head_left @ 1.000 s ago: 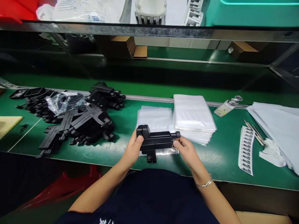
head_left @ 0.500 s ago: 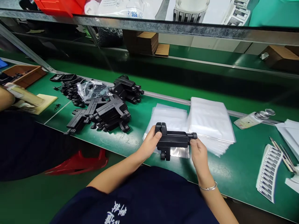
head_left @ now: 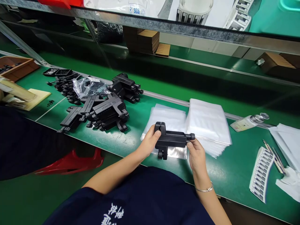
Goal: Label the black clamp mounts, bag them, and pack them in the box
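Observation:
A black plastic clamp holder (head_left: 172, 139) is held level in front of me, above the table's near edge. My left hand (head_left: 150, 141) grips its left end, with the thumb on top beside the jaw-like part. At the other end, my right hand (head_left: 196, 153) pinches the holder just below its small knob; the fingertips are partly hidden. Beneath and behind the holder lie clear plastic bags (head_left: 167, 115). A thicker stack of plastic bags (head_left: 208, 120) stands to the right. Similar black holders marked BOSCH (head_left: 106, 109) are piled to the left.
A bottle with a metal top (head_left: 249, 122), a label strip (head_left: 262, 175) and pens (head_left: 275, 156) lie to the right. A metal shelf edge (head_left: 150, 25) crosses overhead. Another person's dark sleeve (head_left: 21, 143) and a red stool (head_left: 75, 161) are at left.
The view has shifted slightly, so most things sit a little further left. Both hands keep hold of the holder; my right fingers have shifted slightly below the knob.

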`<state>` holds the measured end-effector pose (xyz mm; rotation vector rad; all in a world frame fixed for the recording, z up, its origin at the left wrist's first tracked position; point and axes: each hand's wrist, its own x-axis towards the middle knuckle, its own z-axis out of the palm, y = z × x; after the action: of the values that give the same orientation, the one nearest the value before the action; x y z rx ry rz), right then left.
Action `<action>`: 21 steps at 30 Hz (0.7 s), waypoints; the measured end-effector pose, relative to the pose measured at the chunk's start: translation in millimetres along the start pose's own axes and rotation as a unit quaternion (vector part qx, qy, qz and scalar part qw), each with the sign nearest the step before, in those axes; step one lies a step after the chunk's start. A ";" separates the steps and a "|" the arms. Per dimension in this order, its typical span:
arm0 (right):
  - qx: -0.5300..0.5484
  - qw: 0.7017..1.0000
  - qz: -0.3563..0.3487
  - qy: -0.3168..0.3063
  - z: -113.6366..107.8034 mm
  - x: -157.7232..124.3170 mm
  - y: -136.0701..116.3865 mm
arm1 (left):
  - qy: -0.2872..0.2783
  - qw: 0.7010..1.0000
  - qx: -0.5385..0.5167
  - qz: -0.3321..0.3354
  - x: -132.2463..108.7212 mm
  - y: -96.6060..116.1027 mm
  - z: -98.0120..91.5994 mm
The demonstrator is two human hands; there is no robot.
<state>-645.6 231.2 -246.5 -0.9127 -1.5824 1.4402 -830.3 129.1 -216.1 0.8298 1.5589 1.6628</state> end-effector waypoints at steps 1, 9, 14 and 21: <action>-0.009 1.000 0.010 0.014 -0.2 0.1 0.7 | -0.007 1.000 0.009 0.010 0.0 0.3 0.1; -0.008 1.000 0.003 -0.008 -2.6 0.2 2.6 | -0.003 1.000 0.006 -0.005 1.8 -1.1 0.0; -0.044 0.998 0.011 0.038 -4.0 -1.1 8.3 | -0.035 0.999 0.014 0.009 2.4 1.0 3.6; -0.046 0.998 0.009 0.032 -5.9 -1.1 8.1 | -0.022 1.000 -0.002 -0.006 5.2 -1.5 3.1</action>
<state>-639.8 233.5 -254.4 -1.0185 -1.6071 1.3473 -830.5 135.2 -217.4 0.8493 1.5267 1.6281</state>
